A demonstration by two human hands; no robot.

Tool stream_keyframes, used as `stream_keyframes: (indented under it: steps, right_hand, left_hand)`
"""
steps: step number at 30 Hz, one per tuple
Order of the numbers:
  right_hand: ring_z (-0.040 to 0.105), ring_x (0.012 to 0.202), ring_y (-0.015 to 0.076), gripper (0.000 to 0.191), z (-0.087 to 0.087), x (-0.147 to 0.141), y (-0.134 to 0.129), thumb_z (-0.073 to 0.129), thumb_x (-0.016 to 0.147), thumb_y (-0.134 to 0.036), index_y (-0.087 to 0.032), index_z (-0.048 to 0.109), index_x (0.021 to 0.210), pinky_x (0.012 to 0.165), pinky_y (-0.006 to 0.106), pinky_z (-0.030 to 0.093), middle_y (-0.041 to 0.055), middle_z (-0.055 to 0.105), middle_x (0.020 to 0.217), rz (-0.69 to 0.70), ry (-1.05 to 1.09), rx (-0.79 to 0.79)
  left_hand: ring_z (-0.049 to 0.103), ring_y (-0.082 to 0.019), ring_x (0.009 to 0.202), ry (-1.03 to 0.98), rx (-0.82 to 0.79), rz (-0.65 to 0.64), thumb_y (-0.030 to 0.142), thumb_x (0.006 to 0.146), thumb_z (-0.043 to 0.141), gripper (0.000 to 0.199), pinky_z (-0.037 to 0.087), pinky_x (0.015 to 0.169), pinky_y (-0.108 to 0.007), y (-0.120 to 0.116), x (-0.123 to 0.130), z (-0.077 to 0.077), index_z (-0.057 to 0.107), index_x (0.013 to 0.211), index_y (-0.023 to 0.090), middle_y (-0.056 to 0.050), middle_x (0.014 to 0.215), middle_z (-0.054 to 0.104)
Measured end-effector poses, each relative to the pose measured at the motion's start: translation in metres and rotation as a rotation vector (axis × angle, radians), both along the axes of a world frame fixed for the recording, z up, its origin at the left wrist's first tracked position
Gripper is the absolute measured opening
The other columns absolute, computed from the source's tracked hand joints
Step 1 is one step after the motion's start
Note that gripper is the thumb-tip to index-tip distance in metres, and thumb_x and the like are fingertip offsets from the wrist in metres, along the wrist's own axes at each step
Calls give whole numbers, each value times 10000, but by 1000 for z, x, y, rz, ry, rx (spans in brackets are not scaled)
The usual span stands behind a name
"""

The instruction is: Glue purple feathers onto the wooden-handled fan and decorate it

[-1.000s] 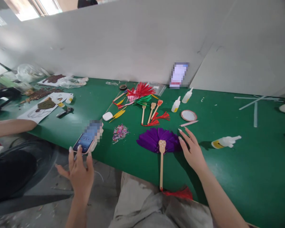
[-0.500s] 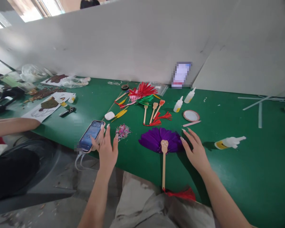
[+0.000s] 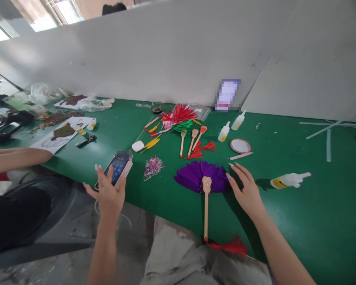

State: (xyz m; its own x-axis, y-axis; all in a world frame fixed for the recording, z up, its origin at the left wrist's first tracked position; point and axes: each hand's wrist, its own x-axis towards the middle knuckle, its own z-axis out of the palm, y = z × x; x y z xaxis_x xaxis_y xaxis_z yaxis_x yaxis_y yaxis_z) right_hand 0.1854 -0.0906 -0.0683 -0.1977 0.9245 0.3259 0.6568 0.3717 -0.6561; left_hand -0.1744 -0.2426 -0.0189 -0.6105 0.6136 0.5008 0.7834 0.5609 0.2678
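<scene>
My left hand [image 3: 109, 189] is over the lower part of a smartphone [image 3: 118, 168] at the table's front edge, fingers spread; whether they touch the screen is unclear. A cable hangs below the phone. In front of me lies a purple feather fan [image 3: 186, 176] with a wooden handle [image 3: 206, 215] and a red tassel [image 3: 230, 246] at its bottom end. My right hand [image 3: 247, 190] rests beside the fan's right edge, its fingers stretched out near or touching the feathers. Between the phone and the fan is a small heap of coloured bits [image 3: 153, 167].
Red and green feather fans [image 3: 184, 114], bare wooden handles [image 3: 193, 140], and a round lid [image 3: 240, 145] lie farther back. Glue bottles [image 3: 224, 131] stand there, and another bottle [image 3: 286, 181] is at right. A blurred screen [image 3: 228, 94] leans on the partition. Another person's forearm [image 3: 20, 158] is at left.
My left hand has shifted left and down, from the phone's right side to over its lower part. The phone's screen has gone darker. My right hand and the fan stay nearly still.
</scene>
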Motion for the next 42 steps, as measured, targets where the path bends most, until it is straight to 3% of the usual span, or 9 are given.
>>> stream_keyframes:
  steps: [6,11,20,26,30,34,37,40,42]
  right_hand:
    - [471,1155,244,416,-3,1,2,464,844,-422,-232,509,1211,1004,419,353,93,479,1257,11,2,33]
    - [475,1151,243,417,-4,1,2,461,843,-432,-234,511,1207,1003,416,353,94,479,1256,13,2,44]
    - [474,1151,244,424,-4,1,2,472,836,-439,-225,519,1200,998,417,362,97,480,1258,4,1,36]
    - [477,1148,243,430,-7,3,4,467,838,-443,-228,512,1208,997,417,363,97,482,1253,8,-4,47]
    - [482,1142,245,429,-8,3,5,472,837,-438,-234,508,1212,998,417,362,96,486,1250,18,-15,65]
    - [485,1137,245,431,-9,4,5,474,835,-438,-232,507,1213,996,421,365,96,486,1250,16,-12,66]
    - [483,1138,244,424,-7,3,5,479,834,-433,-223,515,1201,992,414,370,96,489,1246,6,1,59]
    - [498,1116,241,405,-3,2,3,483,834,-425,-224,523,1184,985,412,375,94,508,1218,-10,22,70]
    - [513,1092,237,386,0,1,2,488,834,-416,-225,533,1166,974,409,384,93,528,1183,-21,45,84]
  left_hand:
    - [329,-290,1271,54,-145,-87,531,844,304,798,-76,1037,-524,12,-4,1,30,1395,25,-208,1251,502]
    - [343,-290,1262,46,-181,-45,538,839,299,756,-55,1038,-529,16,-6,4,122,1389,50,-222,1322,417]
    - [341,-264,1268,34,-203,-67,525,832,342,738,-88,1044,-510,16,-8,6,153,1387,78,-182,1287,476]
    - [313,-290,1279,50,-110,-1,532,851,275,743,-56,1034,-539,10,-6,5,116,1389,44,-224,1311,431]
    - [325,-299,1271,3,-147,24,536,847,275,753,-68,1027,-546,6,-9,3,126,1386,31,-233,1275,466]
    - [278,-283,1299,17,-56,59,528,835,329,768,-62,1035,-537,5,-7,11,125,1387,35,-239,1346,374]
    - [253,-268,1312,48,28,60,496,839,360,748,-45,1040,-536,7,2,19,143,1381,29,-232,1321,413]
    - [305,-261,1289,38,75,-27,437,853,386,561,39,1048,-535,13,25,20,350,1305,107,-179,1288,471]
    - [385,-238,1238,19,115,-215,370,852,430,396,154,1055,-484,21,48,17,494,1176,151,-133,1198,557]
